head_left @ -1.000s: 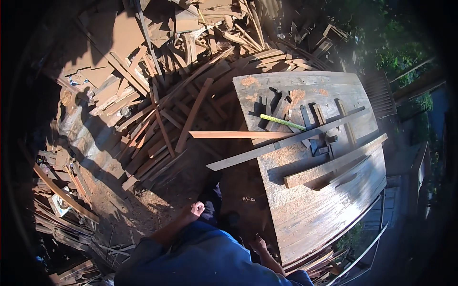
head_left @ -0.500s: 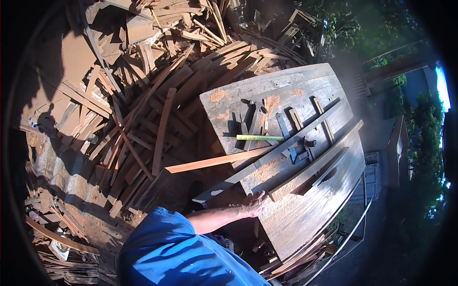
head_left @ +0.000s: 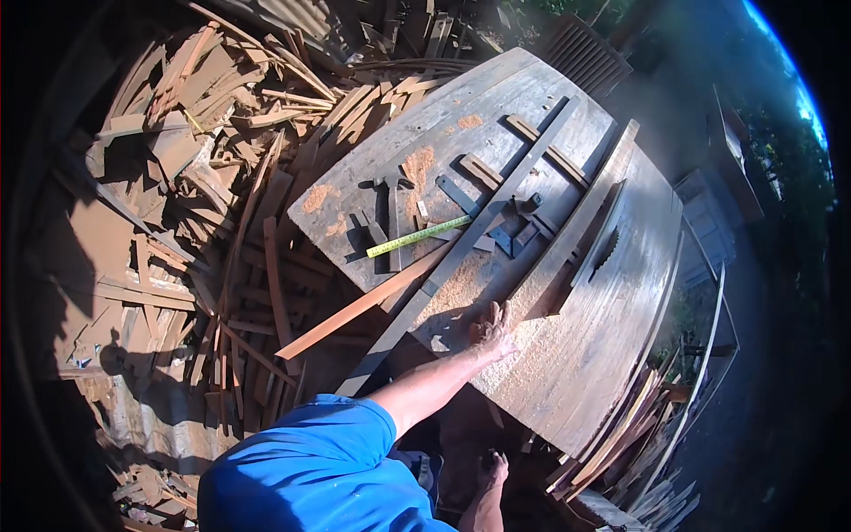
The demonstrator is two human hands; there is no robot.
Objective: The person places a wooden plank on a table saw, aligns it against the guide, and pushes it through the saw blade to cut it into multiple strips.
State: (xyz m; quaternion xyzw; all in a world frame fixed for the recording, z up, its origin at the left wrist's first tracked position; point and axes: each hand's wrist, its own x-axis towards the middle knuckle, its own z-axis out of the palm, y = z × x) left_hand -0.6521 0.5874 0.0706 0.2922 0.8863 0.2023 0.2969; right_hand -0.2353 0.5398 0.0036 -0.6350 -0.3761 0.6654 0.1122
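Note:
My left hand (head_left: 494, 337) lies on the sawdust-strewn wooden table (head_left: 585, 381), fingers stretched toward the near end of a long wooden board (head_left: 576, 217). Whether it touches the board I cannot tell. Beyond that board, a toothed saw blade (head_left: 606, 249) stands up from the tabletop. Low in the view is my right hand (head_left: 493, 470), below the table's near edge; shadow hides part of its fingers. A long dark bar (head_left: 461, 244) crosses the table to the left of my left hand. Near it lie a yellow measuring strip (head_left: 417, 238), a hammer (head_left: 394, 208) and a small blue metal tool (head_left: 516, 238).
A reddish wood strip (head_left: 363, 306) juts off the table's left side. Heaps of scrap wood (head_left: 266, 115) cover the ground at left and behind. More thin offcuts (head_left: 612, 434) are stacked by the table's right near corner. Short wooden blocks (head_left: 480, 171) rest on the tabletop.
The view has shifted and turned, so the table appears farther left and larger. My right hand has come into view at the bottom. My left hand stays near the board's end.

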